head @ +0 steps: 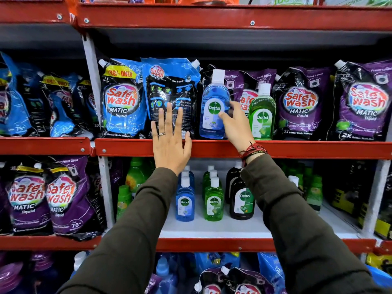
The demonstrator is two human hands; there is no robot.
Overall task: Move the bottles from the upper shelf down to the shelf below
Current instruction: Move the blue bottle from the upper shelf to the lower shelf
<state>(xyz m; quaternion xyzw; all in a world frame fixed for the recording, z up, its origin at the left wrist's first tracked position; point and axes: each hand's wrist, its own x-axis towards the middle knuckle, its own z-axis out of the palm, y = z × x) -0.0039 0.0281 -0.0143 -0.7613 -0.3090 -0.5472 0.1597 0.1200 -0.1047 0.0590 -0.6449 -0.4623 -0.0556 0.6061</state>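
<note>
Two bottles are left for me on the upper red metal shelf [212,146] in the head view, the only view I have: a clear blue plastic Dettol bottle with a white screw cap [213,107] and, just beside it on the right, a clear green plastic Dettol bottle with a white cap [262,112]. Both stand upright at the front edge, in front of the purple Safewash detergent pouches [301,102]. My right hand [234,122] is on the blue bottle, thumb across the front label and fingers curling round its right flank; the wrap looks partial, so I judge it as a grasp just forming, not a firm lift. My left hand [169,143] is spread flat and holds nothing, its fingers lying over the blue Safewash detergent pouch [171,92] and its palm over the shelf lip. The white lower shelf [222,227] already carries rows of blue [185,200], green [213,200] and dark brown [242,198] bottles of the same kind, with bare board in front of them. I expect the blue bottle to be full, so fairly heavy for its size, stiff-walled but smooth and glossy, hence liable to slip. I would close round the broad waist at label height, not the narrow neck or cap, and keep it upright while clearing the red lip on the way down.
</note>
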